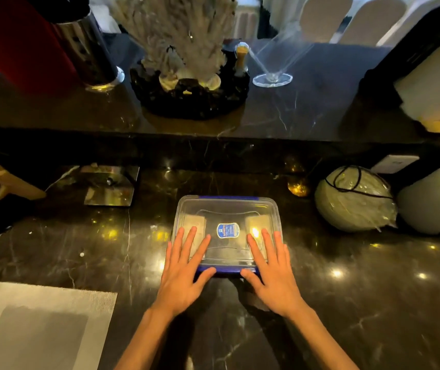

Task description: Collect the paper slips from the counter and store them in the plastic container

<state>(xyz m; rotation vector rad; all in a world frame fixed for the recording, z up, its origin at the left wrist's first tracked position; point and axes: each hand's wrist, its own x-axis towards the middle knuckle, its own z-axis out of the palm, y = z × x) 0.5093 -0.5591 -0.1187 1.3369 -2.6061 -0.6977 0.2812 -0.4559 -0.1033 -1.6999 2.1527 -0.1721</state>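
While the fingers (187, 243) of the left hand (184, 273) lie flat and spread on the near left part of the lid (227, 209), the right hand (272, 273) mirrors it on the near right part, its fingers equally extended and gripping nothing. Both thumbs reach inward to the blue latch (227, 271) on the lid's near edge. The lid is clear plastic with blue latches at the near and far edges and a small blue label (228, 230) at its centre, and it sits closed on the plastic container (277, 217), a clear rectangular box with rounded corners. Through the lid, pale paper slips (257, 222) show inside, to the left and right of the label. The container stands on the dark marble counter (347, 303), about midway across it. A grey placemat (40, 324) lies near the left front corner, well apart from the box, and a round wrapped bundle (355, 198) sits to the right.
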